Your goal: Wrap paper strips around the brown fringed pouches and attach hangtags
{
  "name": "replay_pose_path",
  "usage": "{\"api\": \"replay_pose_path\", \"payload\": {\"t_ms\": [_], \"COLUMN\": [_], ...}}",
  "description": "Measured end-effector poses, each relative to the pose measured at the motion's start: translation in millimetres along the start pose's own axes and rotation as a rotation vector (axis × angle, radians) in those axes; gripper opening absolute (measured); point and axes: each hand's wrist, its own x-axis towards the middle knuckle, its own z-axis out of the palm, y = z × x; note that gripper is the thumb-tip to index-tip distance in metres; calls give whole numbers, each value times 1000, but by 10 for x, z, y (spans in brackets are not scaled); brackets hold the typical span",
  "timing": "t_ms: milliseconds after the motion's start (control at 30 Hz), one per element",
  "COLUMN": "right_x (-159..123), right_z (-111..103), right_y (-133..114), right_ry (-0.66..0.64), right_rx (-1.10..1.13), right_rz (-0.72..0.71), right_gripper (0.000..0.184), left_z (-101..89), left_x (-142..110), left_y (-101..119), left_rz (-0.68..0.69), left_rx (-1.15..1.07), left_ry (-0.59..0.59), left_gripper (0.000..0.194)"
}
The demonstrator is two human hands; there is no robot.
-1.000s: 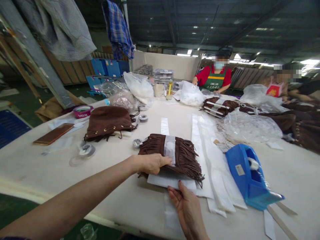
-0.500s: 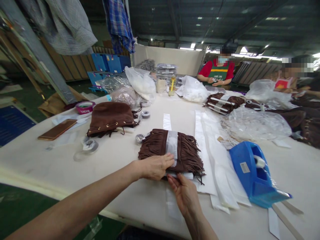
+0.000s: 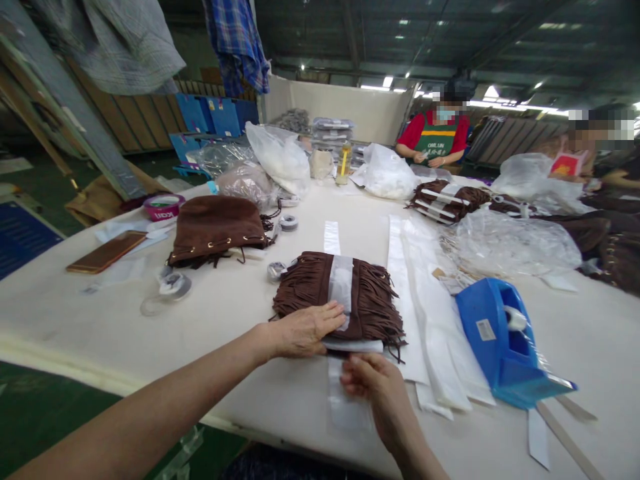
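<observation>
A brown fringed suede bag (image 3: pixel 367 300) lies folded on the white table in front of me, with a translucent strip (image 3: pixel 341 283) across its middle. My left hand (image 3: pixel 305 330) rests flat on the bag's near edge, fingers stretched over the strip. At the near side, my right hand (image 3: pixel 373 380) has its fingers curled in, slightly blurred; whether they pinch anything is hidden. Under that hand a clear strip end (image 3: pixel 345 413) lies on the table toward me. White wrapped padding (image 3: pixel 355 345) shows below the bag's near edge.
A blue tape dispenser (image 3: pixel 493 340) stands at right beside white plastic sleeves (image 3: pixel 425 320). At left are another brown bag (image 3: pixel 217 230), a phone (image 3: pixel 107 252), tape rolls (image 3: pixel 175 285) and purple tape (image 3: pixel 164 207). Two people (image 3: pixel 434 137) work across the table.
My right hand has drawn back slightly from the bag's near edge, and its fingers have curled. The left hand stays on the bag, lying flatter. The view has shifted a little.
</observation>
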Motion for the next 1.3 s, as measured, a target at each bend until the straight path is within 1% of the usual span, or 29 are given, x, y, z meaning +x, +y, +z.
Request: {"api": "replay_pose_path", "payload": {"t_ms": [100,133,200,300,400,500,700,767,833,900,1000,1067,1100,1233,1300], "right_x": [-141,-178,-211,-143,-15,57,5,-40,-105,-194,-335,-402,-422,-440,-437], "right_z": [-249,-314,-401,-454,-482,-488,-444,-458,-486,-518,-550,-561,-563,-561,-564], "right_y": [105,127,149,161,183,204,146,102,69,65,107,141,154,165,167], "right_ry": [44,53,65,63,53,19,14,-33,-100,-183,-288,-331,-343,-369,-395], "right_rx": [-396,-496,-653,-756,-766,-724,-571,-588,-626,-678,-782,-876,-918,-1066,-1171], "right_rz": [-293,-372,-462,-470,-399,-333,-284,-273,-325,-435,-579,-618,-638,-739,-832], "right_gripper": [28,27,24,24,27,28,27,27,26,29,43,51,52,40,36], "left_z": [6,6,1,-12,-10,14,23,11,7,11,19,15,9,-8,-3], "left_x": [6,6,4,-1,-4,-2,-4,-5,-3,1,7,7,5,0,0], "left_y": [14,19,27,35,30,14,6,12,14,10,1,1,3,15,16], "left_rz": [-16,-20,-32,-47,-46,-48,-48,-46,-49,-48,-40,-42,-45,-52,-50], "left_rx": [-15,-22,-35,-42,-38,-36,-54,-51,-41,-33,-27,-20,-18,-24,-32], "left_ry": [-2,-1,1,2,-2,-4,7,-4,-19,-25,-22,-26,-29,-34,-35], "left_gripper": [68,68,67,67,65,66,65,65,66,67,67,67,66,64,65]}}
